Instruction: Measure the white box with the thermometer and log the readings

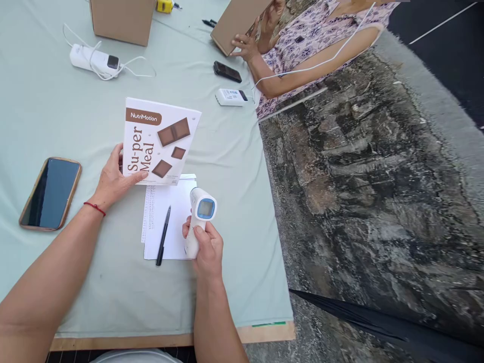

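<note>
My left hand (119, 174) grips the lower left corner of a white box (172, 151) printed "NutriMotion Su-per Meal" with pictures of chocolate pieces. Its thumb lies across the front; the other fingers are mostly behind it. In my right hand (207, 247) is a white infrared thermometer (198, 227), held by its handle, with the blue-rimmed screen facing me. White papers (176, 222), some with printed columns, lie beneath the two hands. On them rests a black pen (164, 235), apart from both hands. A smartphone (50, 193) in a brown case lies left of my left hand.
Across the table, a person's hands (247, 45) hold a brown cardboard box (238, 25). Another cardboard box (121, 20) stands at the back. A white power bank (93, 60) with a cable, a black device (227, 71) and a second white power bank (230, 97) lie farther off.
</note>
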`<state>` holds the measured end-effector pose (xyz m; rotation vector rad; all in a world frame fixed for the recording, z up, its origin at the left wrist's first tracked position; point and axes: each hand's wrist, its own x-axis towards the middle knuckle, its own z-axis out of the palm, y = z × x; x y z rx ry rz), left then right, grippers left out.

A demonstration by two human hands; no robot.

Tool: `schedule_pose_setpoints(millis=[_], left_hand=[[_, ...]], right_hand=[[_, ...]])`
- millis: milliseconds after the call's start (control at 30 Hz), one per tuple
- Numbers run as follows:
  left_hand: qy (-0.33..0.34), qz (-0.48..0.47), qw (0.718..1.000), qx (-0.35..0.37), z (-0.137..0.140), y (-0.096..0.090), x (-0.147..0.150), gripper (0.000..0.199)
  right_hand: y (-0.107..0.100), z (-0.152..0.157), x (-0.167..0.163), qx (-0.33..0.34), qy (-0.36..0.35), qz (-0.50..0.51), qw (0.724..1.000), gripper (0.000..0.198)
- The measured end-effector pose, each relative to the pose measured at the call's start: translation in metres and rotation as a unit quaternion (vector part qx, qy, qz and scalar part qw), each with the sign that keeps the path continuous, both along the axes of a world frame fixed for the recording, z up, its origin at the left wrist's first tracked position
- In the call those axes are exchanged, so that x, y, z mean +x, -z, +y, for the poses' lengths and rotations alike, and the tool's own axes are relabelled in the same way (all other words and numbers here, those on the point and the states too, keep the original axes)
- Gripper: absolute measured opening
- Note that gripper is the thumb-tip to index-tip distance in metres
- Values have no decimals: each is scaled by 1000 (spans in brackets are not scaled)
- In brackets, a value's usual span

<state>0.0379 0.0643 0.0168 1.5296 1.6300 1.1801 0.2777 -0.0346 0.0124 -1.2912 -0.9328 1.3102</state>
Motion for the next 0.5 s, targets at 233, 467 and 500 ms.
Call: schedule_pose_setpoints(millis=[233, 467, 500], left_hand=[[0, -2, 1000, 2, 1, 1, 0, 91], [31, -22, 999, 10, 0, 4, 3, 88], [29, -20, 999, 13, 0, 6, 3, 90]], right_hand=[[6, -1, 6, 3, 27, -109, 994, 31], [31, 8, 25, 43, 88, -482, 871, 53], [33, 9, 27, 47, 83, -509, 855, 54]])
